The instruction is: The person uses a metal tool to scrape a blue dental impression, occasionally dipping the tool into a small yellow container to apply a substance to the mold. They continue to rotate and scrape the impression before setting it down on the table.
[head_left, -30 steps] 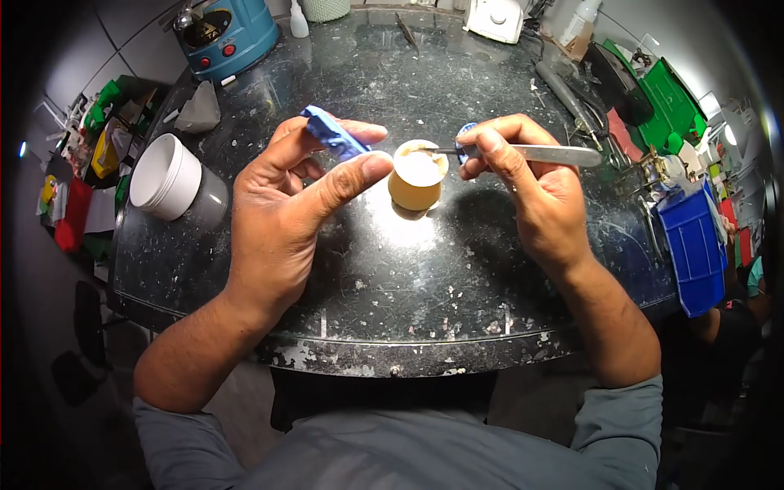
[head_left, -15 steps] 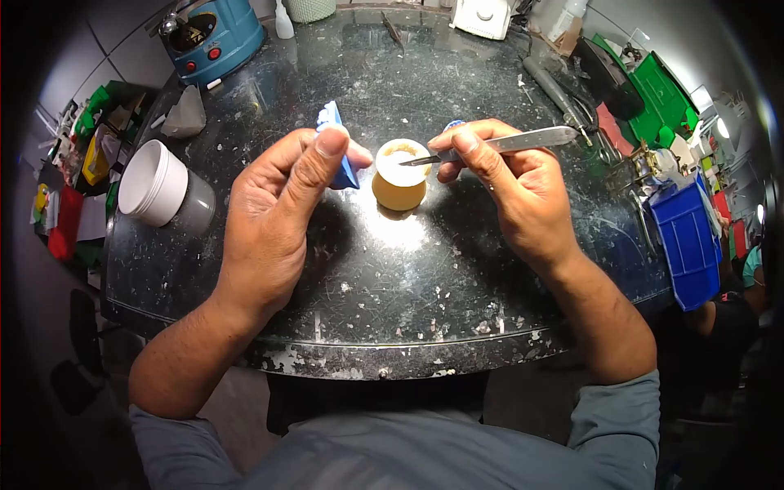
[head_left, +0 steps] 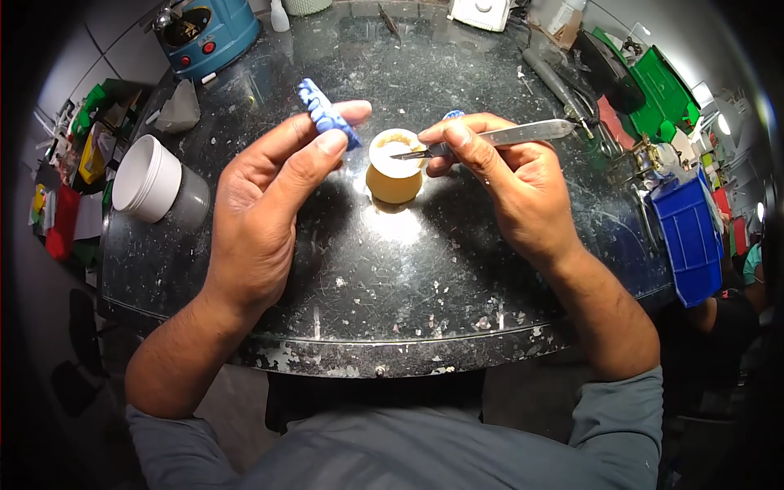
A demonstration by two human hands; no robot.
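My left hand (head_left: 265, 192) pinches a blue piece with tooth-like bumps (head_left: 322, 108) between thumb and fingers, held in the air left of a small cup. My right hand (head_left: 523, 192) grips a scalpel (head_left: 518, 135) like a pen, its blade pointing left over the cup's mouth. The cup (head_left: 395, 185) is yellowish with a pale rim, stands on the bench between my hands, and has brown residue inside its rim. Whether the blade touches the cup is hard to tell. A small blue thing (head_left: 454, 114) shows behind my right fingers, mostly hidden.
A white tub (head_left: 147, 180) stands on the dark, speckled bench (head_left: 392, 302) at left, beside a clear container. Behind are a blue machine with red buttons (head_left: 208, 41) and a white device (head_left: 480, 14). At right lie a handpiece (head_left: 549, 77), green bins (head_left: 660, 98) and a blue bin (head_left: 688, 237).
My left hand has shifted slightly left and turned the blue piece, so its bumpy face now shows. The scalpel stays over the cup. The whole view has shifted a little.
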